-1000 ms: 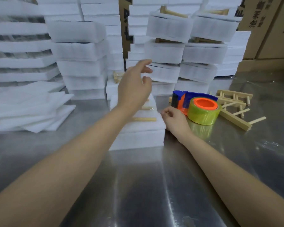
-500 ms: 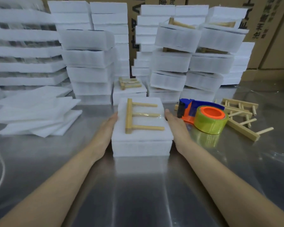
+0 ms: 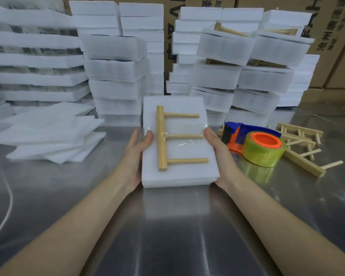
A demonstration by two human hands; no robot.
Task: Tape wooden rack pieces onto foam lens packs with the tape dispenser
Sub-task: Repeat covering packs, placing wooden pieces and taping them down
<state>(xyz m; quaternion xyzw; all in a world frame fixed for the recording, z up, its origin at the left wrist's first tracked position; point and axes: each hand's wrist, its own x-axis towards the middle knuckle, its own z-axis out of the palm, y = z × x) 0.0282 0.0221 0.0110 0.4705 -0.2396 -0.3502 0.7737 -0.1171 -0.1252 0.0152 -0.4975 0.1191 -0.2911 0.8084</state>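
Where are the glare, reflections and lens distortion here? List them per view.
Head view: glare streaks run down the steel table, which also mirrors the tape roll; the clear tape across the rack piece on the foam pack glints; the wide lens bows the foam stacks at the left edge.

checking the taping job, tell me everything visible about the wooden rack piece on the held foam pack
The pale wooden rack piece is a flat bar with three round pegs pointing right. It lies flat on the white foam lens pack, with clear tape crossing its middle peg. The left hand and right hand grip the pack's sides.
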